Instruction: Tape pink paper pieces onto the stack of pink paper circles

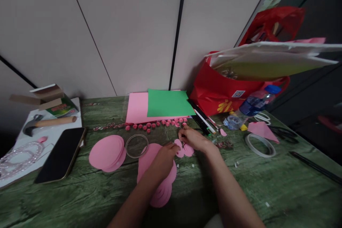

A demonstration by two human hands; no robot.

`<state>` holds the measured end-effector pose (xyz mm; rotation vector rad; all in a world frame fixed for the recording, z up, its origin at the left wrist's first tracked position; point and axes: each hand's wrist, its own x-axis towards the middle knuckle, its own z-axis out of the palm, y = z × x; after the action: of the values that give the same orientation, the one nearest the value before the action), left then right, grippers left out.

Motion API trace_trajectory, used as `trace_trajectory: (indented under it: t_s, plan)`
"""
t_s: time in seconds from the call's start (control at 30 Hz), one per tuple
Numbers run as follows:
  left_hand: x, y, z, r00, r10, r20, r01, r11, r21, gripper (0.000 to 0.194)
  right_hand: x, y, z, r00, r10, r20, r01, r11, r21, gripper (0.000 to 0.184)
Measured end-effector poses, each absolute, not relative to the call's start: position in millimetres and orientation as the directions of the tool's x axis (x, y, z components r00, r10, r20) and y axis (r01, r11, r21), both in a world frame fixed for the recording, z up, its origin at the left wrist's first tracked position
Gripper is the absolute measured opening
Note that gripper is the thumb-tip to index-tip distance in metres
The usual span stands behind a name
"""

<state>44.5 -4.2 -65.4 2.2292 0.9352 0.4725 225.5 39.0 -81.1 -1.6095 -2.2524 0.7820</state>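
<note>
My left hand reaches over a pile of large pink paper circles, with its fingertips closed on a small pink paper piece. Just to the right lies another small pink paper piece, under my right hand. The right fingers are bent together at the end of a row of small pink rolled paper balls; what they pinch, if anything, is hidden. A second stack of pink paper circles sits left of a clear tape roll.
Green paper and pink sheets lie against the wall. Pens, a red bag, a tilted water bottle and another tape roll are at right. A phone, hammer and bead string lie left.
</note>
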Motion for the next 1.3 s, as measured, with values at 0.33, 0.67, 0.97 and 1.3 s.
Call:
trace_trajectory:
  t_s: [0.33, 0.67, 0.97, 1.3]
  plan:
    - [44, -5, -67, 0.661, 0.742, 0.111, 0.465, -0.521, 0.716, 0.046, 218, 31, -44, -0.332, 0.939, 0.096, 0.470, 0.252, -0.846, 0.019]
    - [31, -2, -39, 0.366, 0.901, 0.234, 0.307, -0.354, 0.884, 0.021, 197, 17, -15, -0.340, 0.932, -0.124, -0.463, -0.280, -0.841, 0.021]
    - [16, -7, -9, -0.018, 0.963, 0.268, 0.198, -0.259, 0.945, 0.019, 168, 0, 11, -0.287, 0.957, -0.038, -0.286, -0.123, -0.950, 0.019]
    - [15, -6, -16, 0.151, 0.903, 0.402, 0.341, -0.429, 0.836, 0.025, 169, -3, 15, -0.224, 0.973, 0.052, 0.030, 0.060, -0.998, 0.015]
